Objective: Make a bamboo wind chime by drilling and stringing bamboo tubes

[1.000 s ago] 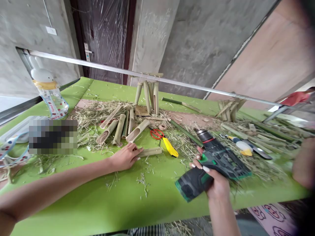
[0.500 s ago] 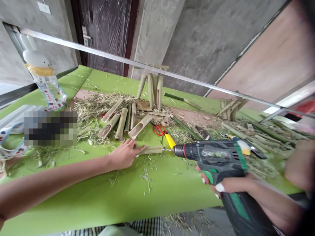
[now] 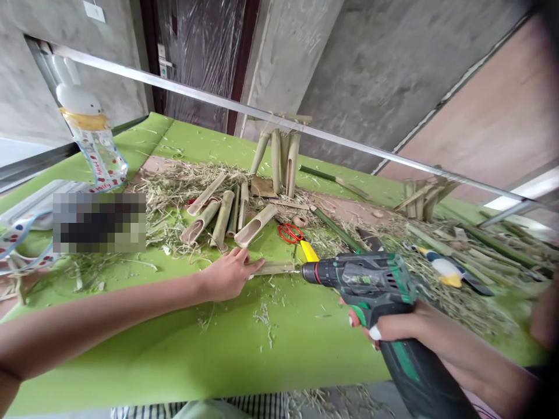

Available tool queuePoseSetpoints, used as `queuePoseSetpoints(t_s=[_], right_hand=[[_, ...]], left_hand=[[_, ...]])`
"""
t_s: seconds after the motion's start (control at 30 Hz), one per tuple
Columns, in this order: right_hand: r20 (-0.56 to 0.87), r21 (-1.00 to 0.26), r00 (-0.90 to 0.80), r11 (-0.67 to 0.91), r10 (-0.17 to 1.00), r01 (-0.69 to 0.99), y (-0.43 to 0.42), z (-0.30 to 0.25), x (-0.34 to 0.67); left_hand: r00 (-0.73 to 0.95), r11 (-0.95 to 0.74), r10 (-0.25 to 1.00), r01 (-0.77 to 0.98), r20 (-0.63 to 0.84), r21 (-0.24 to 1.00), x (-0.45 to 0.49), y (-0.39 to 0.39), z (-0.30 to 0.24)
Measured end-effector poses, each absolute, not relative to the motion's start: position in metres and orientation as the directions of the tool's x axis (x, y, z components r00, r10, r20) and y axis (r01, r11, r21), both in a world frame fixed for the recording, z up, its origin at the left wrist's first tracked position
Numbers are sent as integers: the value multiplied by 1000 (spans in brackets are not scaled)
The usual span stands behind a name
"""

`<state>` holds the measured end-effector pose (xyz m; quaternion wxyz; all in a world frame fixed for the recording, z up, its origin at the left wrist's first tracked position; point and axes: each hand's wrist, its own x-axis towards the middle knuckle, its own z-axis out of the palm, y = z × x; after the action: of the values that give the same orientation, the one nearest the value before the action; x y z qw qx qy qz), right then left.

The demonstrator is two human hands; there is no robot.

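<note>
My left hand (image 3: 230, 273) holds a short bamboo piece (image 3: 275, 267) down on the green table (image 3: 187, 355), index finger stretched along it. In my right hand (image 3: 393, 326) is a cordless drill (image 3: 362, 279), black and green, its handle wrapped by the fingers. Its thin bit points left and meets the right end of the bamboo piece; how deep it sits cannot be made out. Just behind lie red-handled scissors (image 3: 290, 234) and a yellow-handled tool (image 3: 309, 251), partly hidden by the drill. Several cut bamboo tubes (image 3: 255, 226) rest beyond my left hand.
Bamboo shavings (image 3: 174, 180) cover much of the table. Hanging bamboo tubes (image 3: 275, 160) stand at the back below a metal rail (image 3: 209, 102). A drink bottle (image 3: 98, 145) is at left, bamboo strips (image 3: 476, 262) at right. Part of another person (image 3: 544, 314) shows at the right edge.
The drill has shifted slightly left toward the bamboo piece, so less of its bit shows. My left hand keeps its hold. The whole view has moved a little.
</note>
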<state>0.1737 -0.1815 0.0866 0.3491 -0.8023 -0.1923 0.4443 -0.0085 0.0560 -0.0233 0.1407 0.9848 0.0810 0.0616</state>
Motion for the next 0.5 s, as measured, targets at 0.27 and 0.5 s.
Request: queuePoseSetpoints(t_s=[0.27,0.5], right_hand=[[-550,-730,590,-684,592,6,-178,98,165],[-550,-741,594,-671,587,-22,-176,91,173]], left_hand=[[981,-942,179,152,67,298,-9,55,-23],[982,-959,160,131,99,252,-10,55,-24]])
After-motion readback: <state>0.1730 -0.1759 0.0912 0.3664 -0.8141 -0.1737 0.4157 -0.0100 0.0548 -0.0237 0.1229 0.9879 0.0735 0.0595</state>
